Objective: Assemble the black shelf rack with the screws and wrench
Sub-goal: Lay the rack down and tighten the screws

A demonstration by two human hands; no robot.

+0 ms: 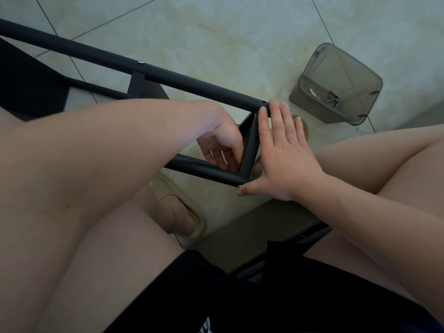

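The tiled floor (216, 32) fills the top half of the view. The black rack (192, 80) stretches over it, partly built. A long tube (72, 46) runs from 10 o'clock down to the centre, and a lower tube (199, 168) sits nearer the person. A short crossbar (249, 145) bridges their ends just right of centre.

At 2 o'clock a grey see-through box (336, 68) stands on the floor, well apart from the rack, with spare screws (332, 99) in it. Beige slippers (182, 212) show below the frame.

The right hand (283, 152) is flat, its fingers straight, laid against the crossbar and the end of the long tube. Its thumb (243, 189) presses a small screw (239, 186) at the end of the lower tube. The left hand (221, 145) reaches in from 9 o'clock with fingers curled at the inner side of the joint. I cannot tell whether it grips anything.

One screw head (141, 61) is already seated midway along the long tube, while a hole (263, 101) near that tube's end looks unfilled.

The step in hand seems to be fixing the crossbar to the lower tube. Next the screw needs starting straight, then tightening with the wrench, which I cannot see. The open hole then calls for a screw from the box.
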